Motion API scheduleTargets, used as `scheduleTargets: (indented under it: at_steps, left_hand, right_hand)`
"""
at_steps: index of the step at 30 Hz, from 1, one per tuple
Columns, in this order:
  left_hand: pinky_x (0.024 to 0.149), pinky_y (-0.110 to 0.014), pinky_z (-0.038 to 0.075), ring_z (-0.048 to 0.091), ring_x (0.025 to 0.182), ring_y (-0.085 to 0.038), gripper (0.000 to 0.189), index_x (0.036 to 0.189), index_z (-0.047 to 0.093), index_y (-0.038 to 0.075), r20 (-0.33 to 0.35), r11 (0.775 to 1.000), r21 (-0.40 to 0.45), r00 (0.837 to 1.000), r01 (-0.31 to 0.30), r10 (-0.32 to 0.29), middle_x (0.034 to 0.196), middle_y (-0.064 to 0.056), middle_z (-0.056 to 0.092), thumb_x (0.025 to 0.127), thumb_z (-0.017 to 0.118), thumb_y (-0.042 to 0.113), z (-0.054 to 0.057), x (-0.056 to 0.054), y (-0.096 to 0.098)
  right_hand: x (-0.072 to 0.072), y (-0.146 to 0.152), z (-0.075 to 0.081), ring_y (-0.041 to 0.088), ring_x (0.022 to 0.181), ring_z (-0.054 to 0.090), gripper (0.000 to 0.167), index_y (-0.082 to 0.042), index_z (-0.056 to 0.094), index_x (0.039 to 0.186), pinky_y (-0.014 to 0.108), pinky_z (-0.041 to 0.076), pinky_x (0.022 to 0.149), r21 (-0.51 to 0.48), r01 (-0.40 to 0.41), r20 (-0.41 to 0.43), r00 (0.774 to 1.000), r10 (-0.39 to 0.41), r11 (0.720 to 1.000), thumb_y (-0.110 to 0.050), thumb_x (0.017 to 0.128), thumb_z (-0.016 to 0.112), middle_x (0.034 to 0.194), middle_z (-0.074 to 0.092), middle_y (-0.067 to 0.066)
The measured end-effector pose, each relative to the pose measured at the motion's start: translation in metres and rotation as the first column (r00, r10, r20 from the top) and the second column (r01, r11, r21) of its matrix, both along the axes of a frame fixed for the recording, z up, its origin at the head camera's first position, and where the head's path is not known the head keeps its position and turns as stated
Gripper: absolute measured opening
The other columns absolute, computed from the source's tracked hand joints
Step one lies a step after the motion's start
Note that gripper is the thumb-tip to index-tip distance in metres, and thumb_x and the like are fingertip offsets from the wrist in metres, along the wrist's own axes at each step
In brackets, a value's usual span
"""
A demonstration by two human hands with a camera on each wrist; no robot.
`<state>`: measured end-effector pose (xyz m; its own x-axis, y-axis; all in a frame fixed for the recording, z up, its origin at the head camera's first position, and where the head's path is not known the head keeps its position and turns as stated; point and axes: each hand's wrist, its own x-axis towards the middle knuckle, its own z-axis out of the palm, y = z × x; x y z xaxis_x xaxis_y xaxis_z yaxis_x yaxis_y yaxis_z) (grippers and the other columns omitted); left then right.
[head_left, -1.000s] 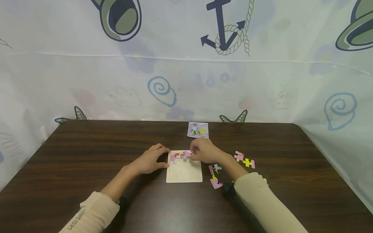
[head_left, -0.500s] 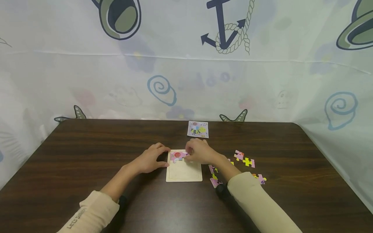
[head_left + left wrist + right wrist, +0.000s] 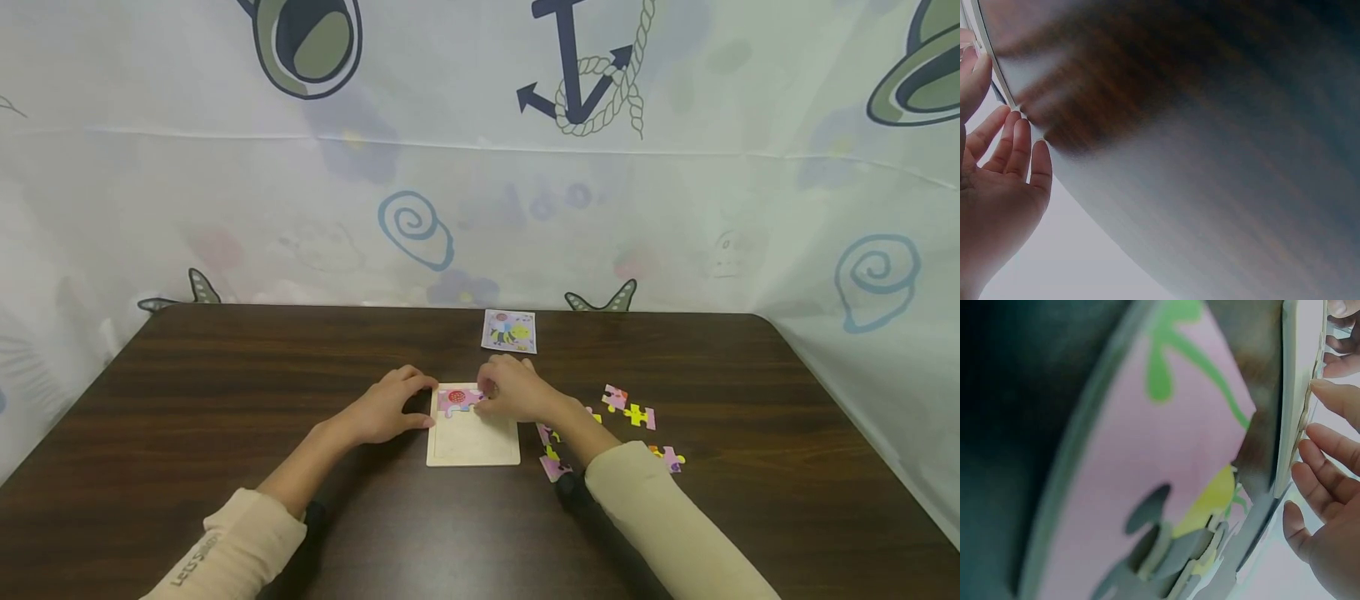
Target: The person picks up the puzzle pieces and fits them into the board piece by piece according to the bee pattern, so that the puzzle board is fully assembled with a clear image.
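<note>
A pale wooden puzzle board point(image 3: 472, 446) lies flat on the table. Joined pink puzzle pieces point(image 3: 455, 398) with a red round pattern fill part of its top row. My left hand point(image 3: 386, 407) rests against the board's left edge, thumb and fingers spread apart; its fingertips touch the edge in the left wrist view. With curled fingers, my right hand point(image 3: 517, 392) pinches a puzzle piece at the right end of that row, hiding most of it. In the right wrist view, the fingers of the right hand point(image 3: 1335, 487) lie along the board's surface.
Several loose puzzle pieces point(image 3: 637, 416) lie right of the board, some partly under the right forearm. A bee picture card point(image 3: 509, 332) lies behind the board. The brown table point(image 3: 225, 375) ends at a printed curtain point(image 3: 480, 225).
My right hand has shifted slightly left and brought its puzzle piece against the others in the top row. It barely moves in the last half second. My left hand stays at the board's edge.
</note>
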<state>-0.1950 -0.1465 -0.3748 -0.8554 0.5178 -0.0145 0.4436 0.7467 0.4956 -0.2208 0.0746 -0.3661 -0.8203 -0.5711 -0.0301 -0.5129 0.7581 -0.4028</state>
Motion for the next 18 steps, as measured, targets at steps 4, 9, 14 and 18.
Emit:
scheduleTargets:
  at_steps: [4,9,14,18]
  left_hand:
    - [0.091,-0.047,0.039,0.045,0.107,-0.031,0.05,0.123,0.052,0.001,-0.001,1.0,0.0,1.0,-0.001,0.001,0.116,-0.014,0.049,0.081,0.07,0.021,-0.0006,0.0001,0.0003]
    - [0.091,-0.047,0.039,0.045,0.108,-0.031,0.05,0.124,0.052,0.001,0.003,1.0,0.006,1.0,-0.002,0.002,0.116,-0.013,0.049,0.081,0.07,0.021,-0.0015,0.0007,0.0004]
    - [0.091,-0.047,0.039,0.045,0.108,-0.031,0.05,0.123,0.052,0.001,0.001,1.0,0.01,1.0,-0.002,0.002,0.115,-0.013,0.049,0.081,0.07,0.021,-0.0021,0.0007,0.0002]
    - [0.091,-0.047,0.039,0.046,0.107,-0.031,0.049,0.123,0.052,0.001,-0.002,1.0,0.009,1.0,-0.001,0.001,0.115,-0.013,0.05,0.081,0.07,0.02,-0.0027,0.0004,0.0003]
  right_hand:
    - [-0.0006,0.0002,-0.0005,0.016,0.084,0.044,0.017,-0.01,0.062,0.082,0.034,0.029,0.072,0.001,-0.002,0.003,1.0,0.002,1.0,-0.023,0.078,0.073,0.078,0.048,-0.004]
    - [-0.0006,0.0,-0.0006,0.016,0.084,0.045,0.017,-0.01,0.063,0.083,0.034,0.03,0.073,0.001,0.002,0.01,1.0,-0.002,1.0,-0.023,0.078,0.073,0.078,0.048,-0.003]
    - [0.0,0.0002,-0.0006,0.016,0.084,0.045,0.017,-0.01,0.064,0.086,0.035,0.03,0.072,-0.007,-0.001,0.011,1.0,0.001,1.0,-0.021,0.078,0.073,0.079,0.05,-0.002]
    - [0.0,0.0012,-0.0009,0.017,0.087,0.046,0.017,-0.01,0.065,0.09,0.036,0.031,0.074,-0.015,-0.015,0.014,1.0,0.016,1.0,-0.02,0.078,0.073,0.082,0.052,-0.001]
